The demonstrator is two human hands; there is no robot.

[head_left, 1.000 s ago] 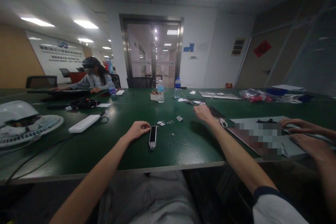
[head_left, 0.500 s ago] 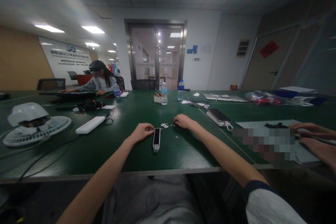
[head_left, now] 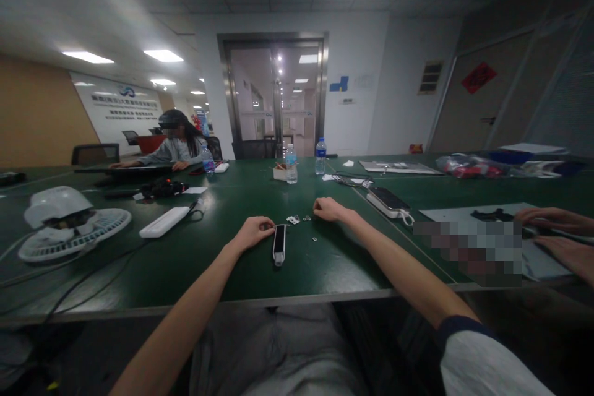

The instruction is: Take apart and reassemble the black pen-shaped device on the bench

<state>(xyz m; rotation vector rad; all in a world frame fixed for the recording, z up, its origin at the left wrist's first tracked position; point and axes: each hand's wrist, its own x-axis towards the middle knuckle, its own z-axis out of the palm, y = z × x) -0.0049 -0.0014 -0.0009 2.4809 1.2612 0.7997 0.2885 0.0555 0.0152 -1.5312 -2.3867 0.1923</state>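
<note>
A slim white device with a black face (head_left: 279, 242) lies lengthwise on the green table in front of me. My left hand (head_left: 253, 232) rests at its upper left edge, fingers curled and thumb and forefinger close together; anything between them is too small to make out. To the right, my right hand (head_left: 330, 208) hovers low over the table with its fingertips drawn together, and their contents are hidden. Between the hands lies a little cluster of white parts (head_left: 292, 219), with some tiny pieces (head_left: 307, 218) beside it. One small ring-like piece (head_left: 314, 239) sits nearer to me.
Water bottles (head_left: 291, 164) and a small box (head_left: 279, 172) stand farther back. At left are a white power strip-like block (head_left: 164, 221), a fan-like white unit (head_left: 74, 235) and cables. A phone on a white block (head_left: 388, 201) lies right. Another person's hands (head_left: 552, 235) work at far right.
My right hand has shifted slightly right, away from the small pieces, which now show more fully. My left hand stays beside the device. The view has moved a little.
</note>
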